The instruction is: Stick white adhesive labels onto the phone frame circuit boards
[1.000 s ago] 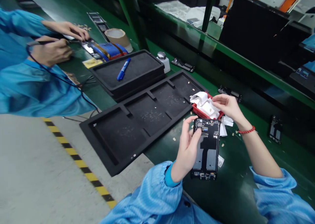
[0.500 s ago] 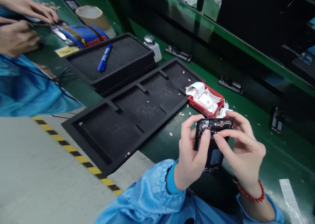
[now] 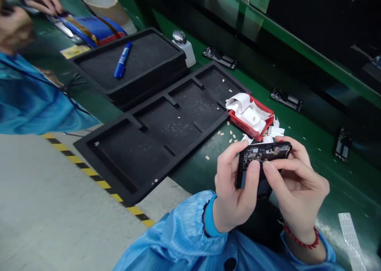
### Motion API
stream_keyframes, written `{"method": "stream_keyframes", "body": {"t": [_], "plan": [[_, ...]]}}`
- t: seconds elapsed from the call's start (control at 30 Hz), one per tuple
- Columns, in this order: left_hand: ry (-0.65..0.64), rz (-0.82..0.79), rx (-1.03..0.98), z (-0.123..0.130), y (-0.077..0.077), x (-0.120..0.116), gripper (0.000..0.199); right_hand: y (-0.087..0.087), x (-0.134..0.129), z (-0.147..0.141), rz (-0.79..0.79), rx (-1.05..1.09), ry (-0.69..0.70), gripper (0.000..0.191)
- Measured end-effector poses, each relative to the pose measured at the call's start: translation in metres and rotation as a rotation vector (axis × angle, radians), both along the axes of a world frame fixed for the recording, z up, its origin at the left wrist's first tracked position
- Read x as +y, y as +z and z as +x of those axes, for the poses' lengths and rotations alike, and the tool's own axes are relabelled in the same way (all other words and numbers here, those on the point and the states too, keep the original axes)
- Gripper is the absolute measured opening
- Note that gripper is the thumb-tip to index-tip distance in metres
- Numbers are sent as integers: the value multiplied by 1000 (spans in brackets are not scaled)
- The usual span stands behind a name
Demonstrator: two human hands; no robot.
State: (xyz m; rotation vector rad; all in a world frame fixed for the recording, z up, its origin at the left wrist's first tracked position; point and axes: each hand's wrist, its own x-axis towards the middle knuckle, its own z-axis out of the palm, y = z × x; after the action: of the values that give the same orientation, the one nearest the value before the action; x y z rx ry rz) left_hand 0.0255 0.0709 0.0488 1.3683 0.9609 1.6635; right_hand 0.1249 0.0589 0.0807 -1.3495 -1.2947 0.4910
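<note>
An opened phone (image 3: 259, 151) with bare circuit parts along its top is held tilted in front of me. My left hand (image 3: 236, 187) grips its left side, thumb on the inner face and fingers round the edge. At the other side, my right hand (image 3: 297, 183) is closed, with its other fingers against the phone's top right corner. Its thumb and forefinger meet over the parts in the upper middle; anything tiny between them is hidden. Just beyond the phone stands a red tray (image 3: 247, 128) holding crumpled white paper (image 3: 251, 118).
A long black compartment tray (image 3: 145, 144) lies to the left, behind it a black box (image 3: 145, 80) with a blue marker (image 3: 122, 60). A white dispenser bottle (image 3: 186, 50) stands farther back. Several phone assemblies (image 3: 286, 100) line the bench. A co-worker's hands (image 3: 16, 28) are at upper left.
The phone has tipped, so its lower part is foreshortened, and its top right corner has swung right. My right hand has shifted slightly right. The co-worker's hands have moved left in the view.
</note>
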Motion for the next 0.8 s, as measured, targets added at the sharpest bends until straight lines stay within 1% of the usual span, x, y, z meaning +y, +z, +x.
{"method": "stream_keyframes", "body": {"t": [0.17,0.33,0.53,0.67,0.8], "plan": [[19,30,28,1,1,2,43,0,1,0,8,21,-2,14],[-10,51,-12,3,3,3,46,1,1,0,6,26,-6,15],[22,39,22,5,4,5,47,2,2,-1,-7,28,-38,14],[15,30,28,5,4,4,47,1,1,-1,-12,34,-48,12],[9,-14,24,6,5,4,47,1,1,-1,-7,35,-56,12]]}}
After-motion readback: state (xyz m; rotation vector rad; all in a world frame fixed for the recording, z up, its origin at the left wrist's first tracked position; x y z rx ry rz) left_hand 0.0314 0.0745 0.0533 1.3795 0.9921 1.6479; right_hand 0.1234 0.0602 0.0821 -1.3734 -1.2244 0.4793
